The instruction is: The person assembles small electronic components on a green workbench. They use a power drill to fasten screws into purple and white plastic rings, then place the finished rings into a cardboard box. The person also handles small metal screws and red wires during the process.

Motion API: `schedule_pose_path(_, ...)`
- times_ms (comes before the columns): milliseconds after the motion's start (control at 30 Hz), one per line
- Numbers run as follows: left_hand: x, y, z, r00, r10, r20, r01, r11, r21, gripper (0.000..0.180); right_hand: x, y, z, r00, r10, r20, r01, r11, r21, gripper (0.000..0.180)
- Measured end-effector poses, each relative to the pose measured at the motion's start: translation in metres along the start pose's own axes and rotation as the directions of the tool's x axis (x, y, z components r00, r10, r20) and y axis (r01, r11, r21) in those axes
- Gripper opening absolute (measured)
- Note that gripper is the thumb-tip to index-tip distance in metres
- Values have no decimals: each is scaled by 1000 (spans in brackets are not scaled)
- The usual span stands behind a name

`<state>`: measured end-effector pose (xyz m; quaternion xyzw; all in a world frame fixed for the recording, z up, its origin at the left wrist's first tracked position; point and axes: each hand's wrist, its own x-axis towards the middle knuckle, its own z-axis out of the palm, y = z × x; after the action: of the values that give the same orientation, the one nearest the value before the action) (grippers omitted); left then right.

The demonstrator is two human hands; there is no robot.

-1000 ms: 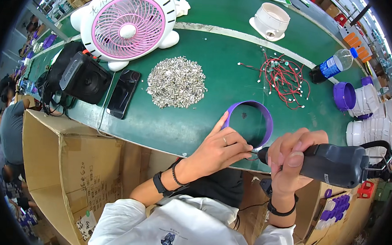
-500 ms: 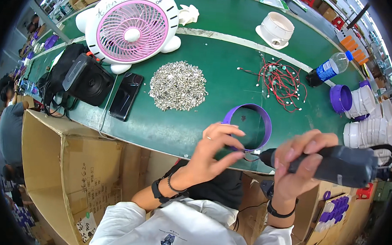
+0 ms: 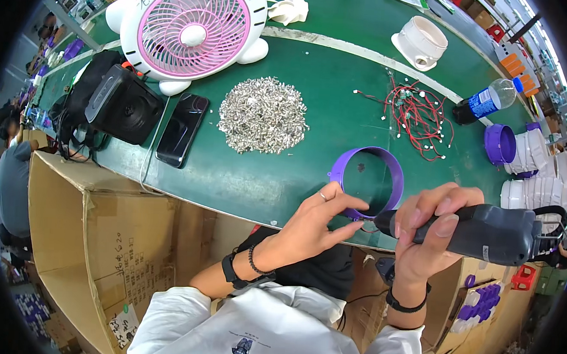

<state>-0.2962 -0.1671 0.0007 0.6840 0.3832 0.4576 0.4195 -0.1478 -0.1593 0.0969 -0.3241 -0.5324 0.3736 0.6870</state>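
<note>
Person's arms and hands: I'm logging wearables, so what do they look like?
White sleeves. The left hand has a ring, its wrist a dark beaded bracelet and a wider black band. The right hand has a black strap at its wrist.

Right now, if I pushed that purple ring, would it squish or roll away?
The purple ring would probably feel stiff, since it holds its round shape. It's likely light for its size: thin wall, open middle. It might slide more than roll, because its opening seems to face up.
</note>
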Motion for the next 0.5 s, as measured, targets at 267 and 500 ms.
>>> schedule_pose_path(267, -2, -7, 2, 1000, 19, 5, -20, 1000, 20, 29, -6, -5, -2, 999, 34, 41, -34, 999, -7, 41)
schedule_pose_path(500, -2, -11, 3, 996, 90, -6, -90, 995, 41, 27, -6, -6, -1, 998, 49, 28, -48, 998, -38, 45)
